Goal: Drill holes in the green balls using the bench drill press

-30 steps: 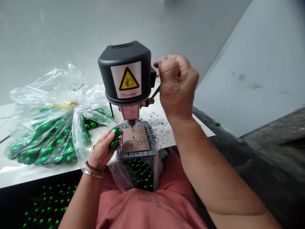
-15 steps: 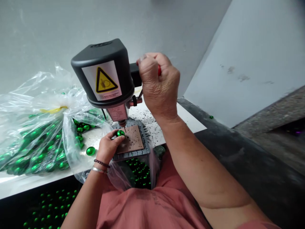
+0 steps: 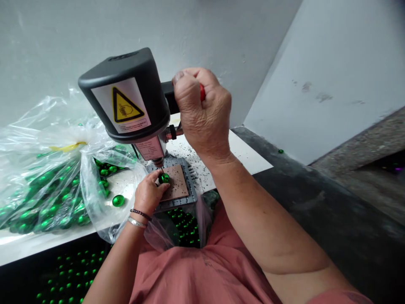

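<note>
My left hand [image 3: 148, 191] pinches a shiny green ball [image 3: 164, 178] between thumb and fingers, over the brown board [image 3: 179, 181] on the grey machine base [image 3: 190, 185]. The drill tip of the black press [image 3: 129, 93] is right above the ball; whether it touches cannot be told. My right hand [image 3: 204, 105] is closed round the red-ended lever [image 3: 202, 92] at the machine's right side. Another green ball [image 3: 118, 200] lies on the white table, left of my left hand.
A clear plastic bag [image 3: 47, 185] full of green balls, tied with yellow, covers the table's left side. Dark chips [image 3: 202, 169] litter the white tabletop. More green balls [image 3: 185, 228] lie below the table edge, and one [image 3: 280, 151] is on the dark surface at right.
My left hand has moved the green ball slightly right, beneath the drill tip. The machine and my right hand appear a little further left in view.
</note>
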A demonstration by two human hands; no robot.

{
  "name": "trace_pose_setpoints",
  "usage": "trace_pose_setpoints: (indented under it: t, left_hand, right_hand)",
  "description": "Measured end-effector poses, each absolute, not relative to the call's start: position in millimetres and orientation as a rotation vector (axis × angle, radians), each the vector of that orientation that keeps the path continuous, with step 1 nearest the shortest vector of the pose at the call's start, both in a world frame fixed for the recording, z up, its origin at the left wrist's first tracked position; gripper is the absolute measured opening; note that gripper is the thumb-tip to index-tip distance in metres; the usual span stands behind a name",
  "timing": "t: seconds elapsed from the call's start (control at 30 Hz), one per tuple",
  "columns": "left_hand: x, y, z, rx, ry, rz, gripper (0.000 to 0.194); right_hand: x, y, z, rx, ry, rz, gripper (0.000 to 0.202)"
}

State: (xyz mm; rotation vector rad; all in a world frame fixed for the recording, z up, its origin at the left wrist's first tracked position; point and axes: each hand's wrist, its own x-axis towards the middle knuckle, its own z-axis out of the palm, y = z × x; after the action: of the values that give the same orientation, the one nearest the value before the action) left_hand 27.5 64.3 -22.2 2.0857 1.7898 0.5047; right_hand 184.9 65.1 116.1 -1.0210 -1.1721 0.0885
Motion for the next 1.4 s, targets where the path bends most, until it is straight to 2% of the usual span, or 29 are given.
trace_pose_setpoints:
  t: [0.17, 0.4, 0.97, 1.23, 1.4]
  left_hand:
    - [27, 61, -26, 2.089, 1.658, 0.654, 0.037]
    - [27, 65, -23, 2.062, 1.724, 0.493, 0.043]
    - [29, 66, -20, 2.161, 1.716, 0.393, 0.032]
    - [30, 65, -22, 2.194, 1.702, 0.396, 0.034]
    - [30, 64, -23, 2.189, 1.706, 0.407, 0.037]
  right_hand:
    - [185, 65, 115, -1.019, -1.185, 0.082, 0.027]
    - [184, 64, 114, -0.987, -1.169, 0.055, 0.031]
    - [181, 33, 92, -1.022, -1.197, -0.019, 0.018]
    - [188, 25, 60, -0.993, -1.353, -0.215, 0.014]
    - [187, 24, 54, -1.001, -1.338, -0.221, 0.012]
